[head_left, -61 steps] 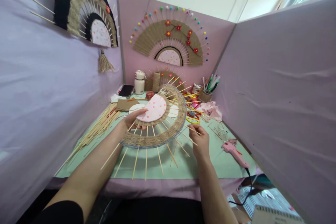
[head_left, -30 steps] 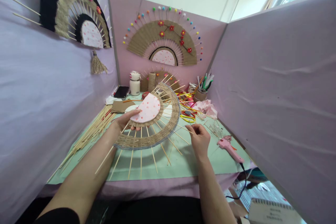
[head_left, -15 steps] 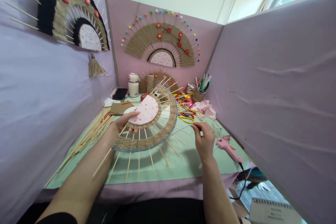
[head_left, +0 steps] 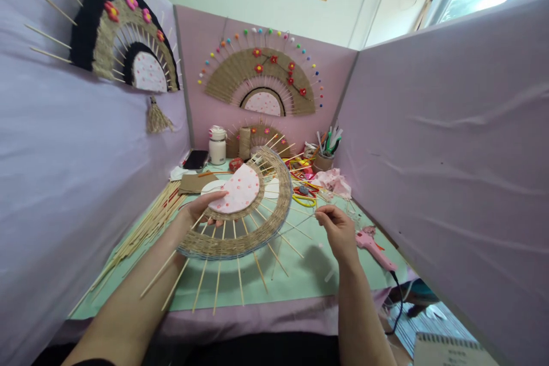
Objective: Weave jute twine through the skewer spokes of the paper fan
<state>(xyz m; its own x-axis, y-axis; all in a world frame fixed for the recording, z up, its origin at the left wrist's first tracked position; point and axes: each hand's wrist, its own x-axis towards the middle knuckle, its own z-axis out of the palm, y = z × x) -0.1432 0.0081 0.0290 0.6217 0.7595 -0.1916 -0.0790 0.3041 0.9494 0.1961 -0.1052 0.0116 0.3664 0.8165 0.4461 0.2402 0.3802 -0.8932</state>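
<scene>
My left hand [head_left: 206, 207] grips a half-round woven fan [head_left: 244, 245] by its pink dotted centre, thumb on top and fingers underneath. Thin wooden sticks radiate outward through a band of tan twine, and a grey-blue strand runs along the band's outer edge. From that edge a thin grey-blue yarn [head_left: 295, 225] stretches to the right. My right hand [head_left: 337, 226] pinches the yarn's far end between thumb and fingertips, above the green table and apart from the fan.
A pink glue gun [head_left: 376, 249] with a black cord lies at the right. Bundled sticks [head_left: 137, 231] lie at left. Behind the fan are a white bottle [head_left: 217, 147], a phone [head_left: 196, 159], yellow-handled scissors [head_left: 303, 201] and a tool pot [head_left: 323, 162]. Finished fans [head_left: 214, 79] hang on the partitions.
The view has tilted up slightly. The fan has turned a little in my left hand's grip, and my right hand still holds the yarn out to the right.
</scene>
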